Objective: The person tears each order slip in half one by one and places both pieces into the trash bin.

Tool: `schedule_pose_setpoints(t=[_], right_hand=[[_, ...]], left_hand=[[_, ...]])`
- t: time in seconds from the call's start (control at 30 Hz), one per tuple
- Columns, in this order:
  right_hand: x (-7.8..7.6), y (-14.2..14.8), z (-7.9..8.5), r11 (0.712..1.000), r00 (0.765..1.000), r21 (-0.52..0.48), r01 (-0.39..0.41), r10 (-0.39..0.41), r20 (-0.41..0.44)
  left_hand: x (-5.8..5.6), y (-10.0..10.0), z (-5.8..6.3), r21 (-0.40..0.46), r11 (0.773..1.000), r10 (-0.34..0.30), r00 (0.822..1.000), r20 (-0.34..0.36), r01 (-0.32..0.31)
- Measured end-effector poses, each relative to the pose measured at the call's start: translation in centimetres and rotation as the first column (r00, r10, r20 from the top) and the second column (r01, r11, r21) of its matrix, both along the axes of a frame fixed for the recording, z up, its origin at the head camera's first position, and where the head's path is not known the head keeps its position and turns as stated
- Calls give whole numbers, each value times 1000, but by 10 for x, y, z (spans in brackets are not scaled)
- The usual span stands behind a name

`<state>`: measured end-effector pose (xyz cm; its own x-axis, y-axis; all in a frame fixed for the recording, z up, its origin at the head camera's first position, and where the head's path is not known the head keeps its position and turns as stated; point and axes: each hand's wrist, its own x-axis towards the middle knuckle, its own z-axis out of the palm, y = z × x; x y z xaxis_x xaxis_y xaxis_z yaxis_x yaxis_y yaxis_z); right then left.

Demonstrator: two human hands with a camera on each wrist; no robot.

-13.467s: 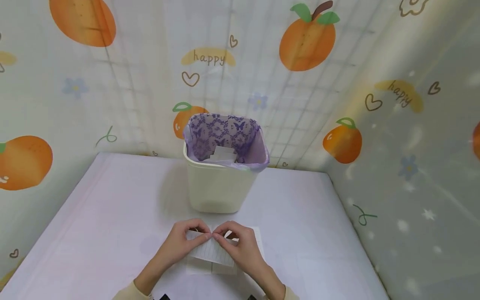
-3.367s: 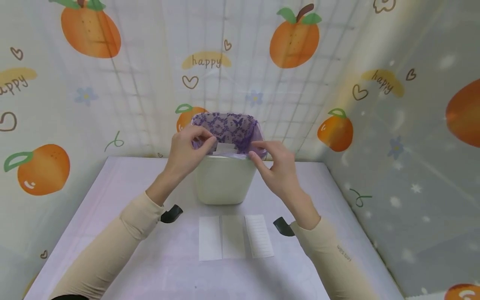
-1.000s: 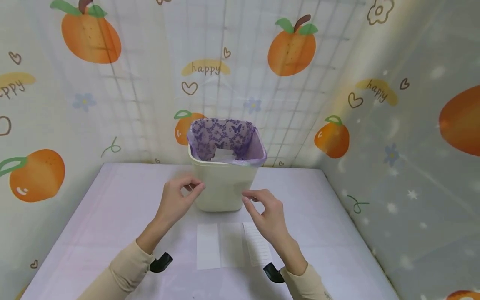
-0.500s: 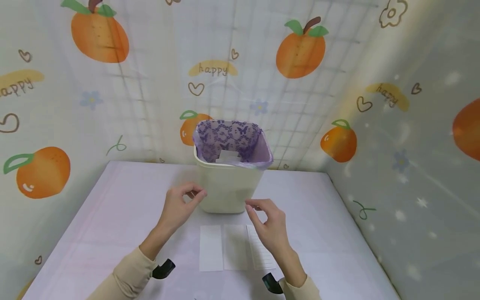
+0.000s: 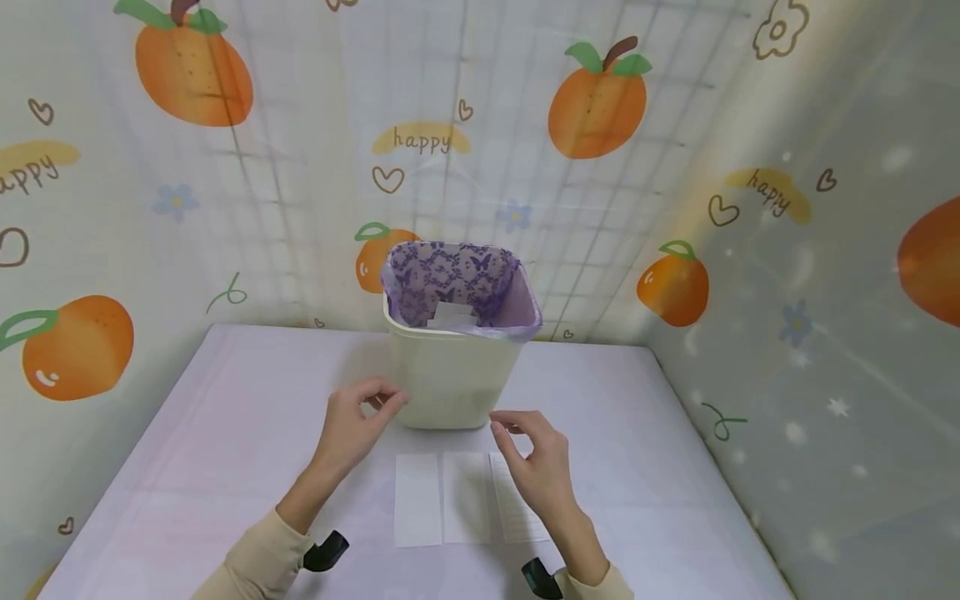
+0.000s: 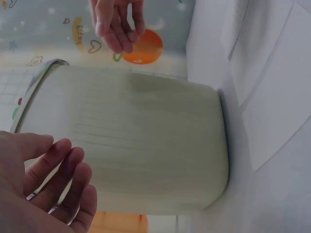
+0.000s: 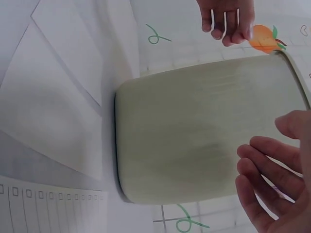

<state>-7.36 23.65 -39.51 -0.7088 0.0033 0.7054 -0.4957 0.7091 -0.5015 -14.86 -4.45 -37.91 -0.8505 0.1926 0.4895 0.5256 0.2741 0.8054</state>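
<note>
Both of my hands hover in front of a cream trash bin (image 5: 453,379), holding nothing. My left hand (image 5: 348,429) is by the bin's lower left side, its fingers loosely bent. Lower down, my right hand (image 5: 542,467) partly covers the lined paper strip (image 5: 516,508) in the head view. Beside that strip lie a plain middle strip (image 5: 466,496) and a plain left strip (image 5: 418,504), side by side on the table. In the right wrist view the lined strip (image 7: 53,208) shows a row of small printed boxes. Daylight shows between thumb and fingers of the right hand (image 7: 277,170).
A purple patterned bag (image 5: 457,271) lines the bin and folds over its rim. Pieces of white paper (image 5: 453,313) lie inside. The white table (image 5: 247,400) meets fruit-print curtains (image 5: 300,208) at the back and right. A black wrist mount (image 5: 326,552) juts from the left sleeve.
At first both hands pinched a lined paper over the table. Later they were at the bin's rim, with three strips lying below. Since then they have drawn back and sunk slightly lower.
</note>
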Motion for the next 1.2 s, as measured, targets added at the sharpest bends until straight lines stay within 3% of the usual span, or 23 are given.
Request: schedule_pose_setpoints(t=[0.37,0.7,1.2], right_hand=[[4,-3,-17,998,999,-56,-2,4,32],[0,-8,-29,994,997,-85,-74,72,-19],[-5,-12,-61,989,997,-141,-52,60,50]], left_hand=[[-2,1,-20,30,1000,-8,999,47,6],[-3,2,-33,20,1000,12,999,47,-13],[-7,1,-77,57,996,53,988,146,-62]])
